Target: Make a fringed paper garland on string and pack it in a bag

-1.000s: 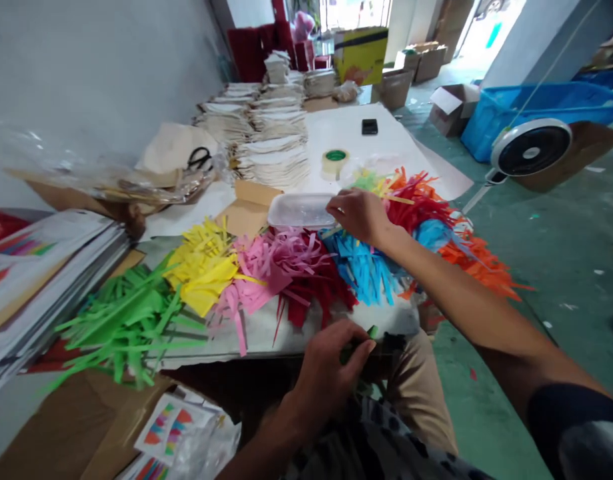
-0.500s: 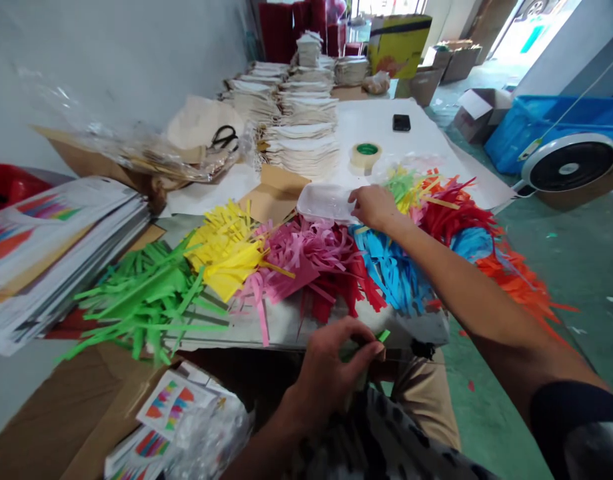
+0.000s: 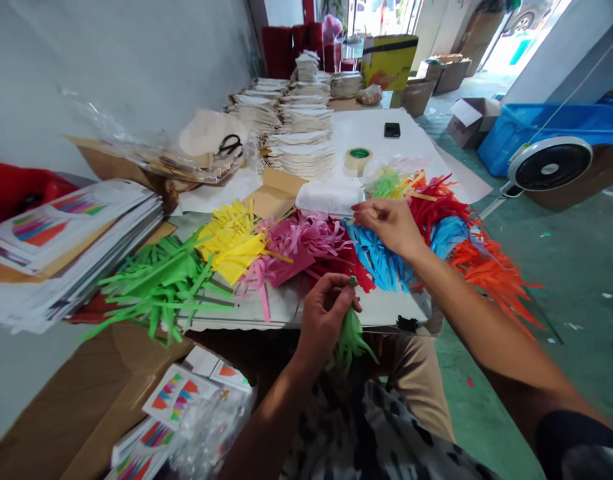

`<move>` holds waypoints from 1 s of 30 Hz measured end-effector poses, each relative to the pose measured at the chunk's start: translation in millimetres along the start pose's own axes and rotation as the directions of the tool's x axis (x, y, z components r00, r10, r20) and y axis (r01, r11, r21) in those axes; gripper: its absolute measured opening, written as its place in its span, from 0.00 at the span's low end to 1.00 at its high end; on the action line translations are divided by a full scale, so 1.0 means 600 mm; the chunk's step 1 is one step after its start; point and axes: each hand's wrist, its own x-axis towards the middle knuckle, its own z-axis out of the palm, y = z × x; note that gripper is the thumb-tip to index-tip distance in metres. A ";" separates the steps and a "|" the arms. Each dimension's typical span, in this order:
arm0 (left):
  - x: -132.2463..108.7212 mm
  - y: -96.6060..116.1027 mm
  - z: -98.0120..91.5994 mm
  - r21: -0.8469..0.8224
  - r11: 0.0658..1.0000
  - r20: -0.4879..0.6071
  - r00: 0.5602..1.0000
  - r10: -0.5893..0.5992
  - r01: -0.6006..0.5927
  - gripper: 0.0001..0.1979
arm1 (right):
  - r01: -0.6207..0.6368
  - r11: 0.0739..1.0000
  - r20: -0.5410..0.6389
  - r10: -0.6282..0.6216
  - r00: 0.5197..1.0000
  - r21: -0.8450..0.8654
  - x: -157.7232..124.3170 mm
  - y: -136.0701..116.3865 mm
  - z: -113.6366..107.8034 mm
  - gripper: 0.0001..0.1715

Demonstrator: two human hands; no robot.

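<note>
The left hand pinches the green tassel, hanging beneath its fingertips by the tabletop near edge — whether the right hand grips anything, I cannot tell.

daylight glares through the far doorway, the foreground dimmer.

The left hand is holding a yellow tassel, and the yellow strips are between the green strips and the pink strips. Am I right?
Not quite: the left hand holds a green tassel, as the head view shows. The yellow strips are between the green strips and the pink strips.
</note>
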 end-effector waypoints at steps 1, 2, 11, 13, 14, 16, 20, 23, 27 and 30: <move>0.002 0.002 0.003 0.011 0.999 -0.014 0.999 0.039 -0.039 0.11 | -0.023 0.998 0.002 0.023 1.000 0.066 -0.032 -0.014 -0.003 0.15; 0.004 0.003 0.006 0.036 0.996 -0.024 0.996 0.082 -0.081 0.11 | -0.042 0.994 -0.008 0.043 0.999 0.098 -0.064 -0.028 -0.007 0.15; -0.015 0.019 0.037 0.302 0.904 0.041 0.952 0.304 -0.302 0.06 | -0.073 0.982 -0.112 0.093 0.989 0.174 -0.231 -0.096 -0.032 0.05; -0.021 0.019 0.040 0.332 0.878 0.070 0.937 0.342 -0.345 0.06 | -0.061 0.985 -0.128 0.082 0.988 0.164 -0.237 -0.096 -0.033 0.05; -0.024 0.018 0.041 0.343 0.867 0.081 0.931 0.355 -0.361 0.06 | -0.062 0.984 -0.134 0.085 0.987 0.167 -0.239 -0.095 -0.033 0.05; -0.028 0.017 0.042 0.352 0.857 0.096 0.925 0.367 -0.377 0.06 | -0.062 0.983 -0.141 0.086 0.986 0.170 -0.243 -0.095 -0.031 0.06; -0.034 0.017 0.045 0.351 0.857 0.110 0.925 0.363 -0.378 0.06 | -0.066 0.983 -0.147 0.092 0.985 0.172 -0.253 -0.099 -0.027 0.08; -0.037 0.020 0.046 0.355 0.857 0.112 0.927 0.358 -0.374 0.07 | -0.082 0.984 -0.143 0.105 0.984 0.160 -0.258 -0.103 -0.024 0.10; -0.040 0.025 0.046 0.330 0.878 0.095 0.938 0.333 -0.345 0.06 | -0.043 0.991 -0.128 0.059 0.990 0.127 -0.262 -0.108 -0.023 0.05; -0.041 0.024 0.047 0.279 0.917 0.053 0.958 0.281 -0.285 0.07 | -0.002 0.995 -0.109 0.014 0.994 0.104 -0.265 -0.109 -0.025 0.02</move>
